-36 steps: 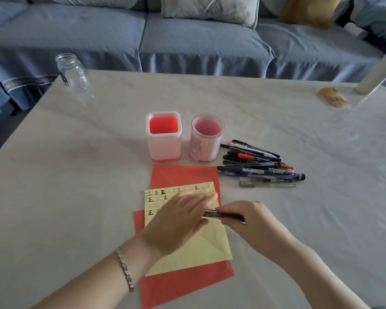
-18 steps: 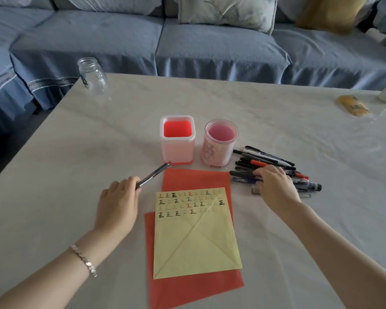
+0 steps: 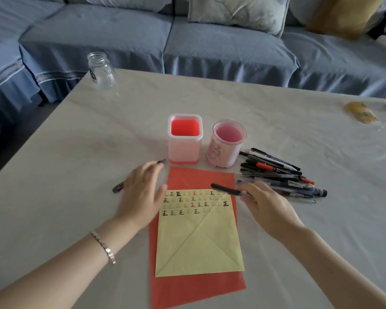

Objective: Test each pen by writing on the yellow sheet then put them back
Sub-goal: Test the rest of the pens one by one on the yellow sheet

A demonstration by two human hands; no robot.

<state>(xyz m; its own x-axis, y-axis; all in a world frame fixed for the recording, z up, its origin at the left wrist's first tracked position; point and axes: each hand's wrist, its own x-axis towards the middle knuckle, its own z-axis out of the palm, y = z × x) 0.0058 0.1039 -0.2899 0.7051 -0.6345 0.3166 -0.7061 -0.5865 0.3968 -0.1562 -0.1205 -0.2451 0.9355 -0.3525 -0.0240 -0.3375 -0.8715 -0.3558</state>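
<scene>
Left hand [image 3: 140,195] fingers blurred over dark pen [image 3: 118,188]; grip indeterminate. Right hand [image 3: 265,206] fingers pinch black pen [image 3: 225,189]. Top edge of yellow sheet [image 3: 198,241], between both, heads rows of 正.

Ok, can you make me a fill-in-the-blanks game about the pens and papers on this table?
1. The yellow sheet lies on a bigger sheet coloured ___.
2. The right hand holds a ___ pen near the yellow sheet's top edge.
3. The marks on the yellow sheet fill ___ rows.
4. The glass jar stands near the far ___ corner of the table.

Missing words: red; black; four; left.
</scene>
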